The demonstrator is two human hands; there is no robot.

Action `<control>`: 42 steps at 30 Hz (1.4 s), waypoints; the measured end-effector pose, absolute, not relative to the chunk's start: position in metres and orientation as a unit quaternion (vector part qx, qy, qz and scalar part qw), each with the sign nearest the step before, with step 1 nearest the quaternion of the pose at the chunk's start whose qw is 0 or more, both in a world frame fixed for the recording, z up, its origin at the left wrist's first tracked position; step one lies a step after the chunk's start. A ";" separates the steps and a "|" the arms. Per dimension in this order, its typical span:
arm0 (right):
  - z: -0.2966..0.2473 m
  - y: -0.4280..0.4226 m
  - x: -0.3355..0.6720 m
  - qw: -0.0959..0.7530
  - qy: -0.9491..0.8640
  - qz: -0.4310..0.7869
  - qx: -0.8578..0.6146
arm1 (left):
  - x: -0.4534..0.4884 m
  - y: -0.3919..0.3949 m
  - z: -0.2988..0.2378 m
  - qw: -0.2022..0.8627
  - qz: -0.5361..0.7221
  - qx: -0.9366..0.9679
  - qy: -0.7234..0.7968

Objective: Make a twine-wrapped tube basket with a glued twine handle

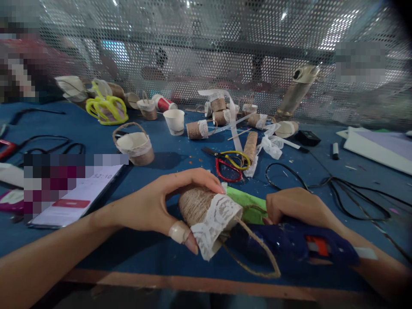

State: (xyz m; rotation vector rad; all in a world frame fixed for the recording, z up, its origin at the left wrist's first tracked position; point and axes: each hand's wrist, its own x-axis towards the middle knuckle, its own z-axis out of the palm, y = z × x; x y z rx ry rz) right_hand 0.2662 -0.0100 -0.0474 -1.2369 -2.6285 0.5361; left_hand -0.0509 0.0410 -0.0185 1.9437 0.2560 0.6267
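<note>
Head view: the left hand (151,204) is clamped around a twine-wrapped cup (197,204), tilted, its lace-trimmed mouth toward the right hand (294,208), near the front edge of the table (154,257). The right hand is curled around a blue glue gun (280,242), its front end beside the cup's mouth. Scissors (228,169) lie beyond.

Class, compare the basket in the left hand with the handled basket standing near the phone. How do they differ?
Pose: the held basket is tipped over; the standing basket is upright.
Support: the held basket is gripped by the left hand; the standing basket rests on the table.
Handle: the held basket's loop extends sideways; the standing basket's arches above its rim.
Both have twine wrapping and lace.
</note>
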 end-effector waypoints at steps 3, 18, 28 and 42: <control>-0.045 -0.012 0.267 0.101 -0.879 0.192 -0.426 | -0.050 0.041 -0.019 0.519 0.262 0.806 0.109; -0.050 -0.014 0.259 0.071 -0.881 0.194 -0.426 | -0.049 0.042 -0.021 0.528 0.251 0.803 0.120; -0.050 -0.013 0.260 0.088 -0.883 0.201 -0.416 | -0.050 0.041 -0.021 0.523 0.257 0.804 0.118; -0.059 -0.008 0.260 0.049 -0.877 0.184 -0.442 | -0.049 0.042 -0.021 0.545 0.250 0.792 0.117</control>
